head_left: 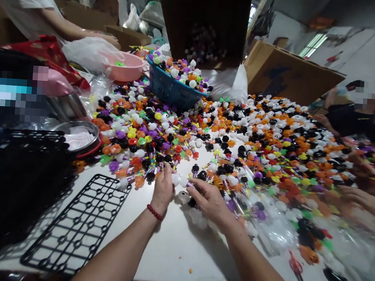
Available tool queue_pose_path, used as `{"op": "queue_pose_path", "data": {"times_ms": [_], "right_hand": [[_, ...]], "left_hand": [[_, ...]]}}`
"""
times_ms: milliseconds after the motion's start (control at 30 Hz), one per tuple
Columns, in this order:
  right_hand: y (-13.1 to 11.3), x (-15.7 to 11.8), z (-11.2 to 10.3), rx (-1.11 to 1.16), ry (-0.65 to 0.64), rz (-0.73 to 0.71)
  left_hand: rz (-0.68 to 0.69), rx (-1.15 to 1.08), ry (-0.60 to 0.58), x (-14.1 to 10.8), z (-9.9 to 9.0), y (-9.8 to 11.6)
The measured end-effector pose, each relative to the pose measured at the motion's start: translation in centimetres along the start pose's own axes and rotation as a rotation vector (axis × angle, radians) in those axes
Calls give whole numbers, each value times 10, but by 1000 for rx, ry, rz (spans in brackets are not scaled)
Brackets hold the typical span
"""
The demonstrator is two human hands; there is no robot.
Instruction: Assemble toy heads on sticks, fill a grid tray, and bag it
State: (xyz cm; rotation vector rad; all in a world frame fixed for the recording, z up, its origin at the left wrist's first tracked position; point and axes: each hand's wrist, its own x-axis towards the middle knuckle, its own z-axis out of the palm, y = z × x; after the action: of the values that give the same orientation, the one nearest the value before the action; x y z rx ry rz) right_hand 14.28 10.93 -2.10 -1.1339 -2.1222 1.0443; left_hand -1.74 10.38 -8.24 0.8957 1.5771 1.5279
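Observation:
Just above the white table, my left hand (164, 187) is closed on a small tube with a white top (181, 180); a red bead bracelet circles that wrist. My right hand (209, 200) pinches the same row of white tops and purple stems from the other side, thumb and fingertips together. How many pieces lie between the hands cannot be made out. Under the right palm are more white pieces (198, 218). Directly beyond the fingers spreads a large pile of small tubes (143, 133) with white, black, orange, purple and green tops.
A black grid tray (82, 223) lies left, beside a stack of black trays (19, 197). A blue basket (172, 88) full of tubes stands behind, near a pink basin (126, 67). Scissors (295, 263) and clear plastic bags (274, 232) lie right. Other people's hands (363, 200) are at the right.

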Motion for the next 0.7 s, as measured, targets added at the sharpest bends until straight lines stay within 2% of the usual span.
{"op": "queue_pose_path", "data": {"times_ms": [133, 233, 367, 467, 600, 700], "right_hand": [[6, 3, -2, -58, 25, -100], [7, 6, -6, -167, -16, -168], [1, 5, -6, -243, -117, -170], [-2, 4, -7, -263, -108, -164], [9, 26, -32, -336, 31, -127], [29, 68, -65, -496, 57, 42]], "left_hand": [[58, 58, -100, -4, -1, 4], [88, 97, -129, -6, -1, 8], [129, 118, -185, -8, 0, 11], [78, 60, -195, -7, 1, 8], [-20, -43, -140, 1, -4, 3], [-4, -36, -155, 8, -11, 4]]}}
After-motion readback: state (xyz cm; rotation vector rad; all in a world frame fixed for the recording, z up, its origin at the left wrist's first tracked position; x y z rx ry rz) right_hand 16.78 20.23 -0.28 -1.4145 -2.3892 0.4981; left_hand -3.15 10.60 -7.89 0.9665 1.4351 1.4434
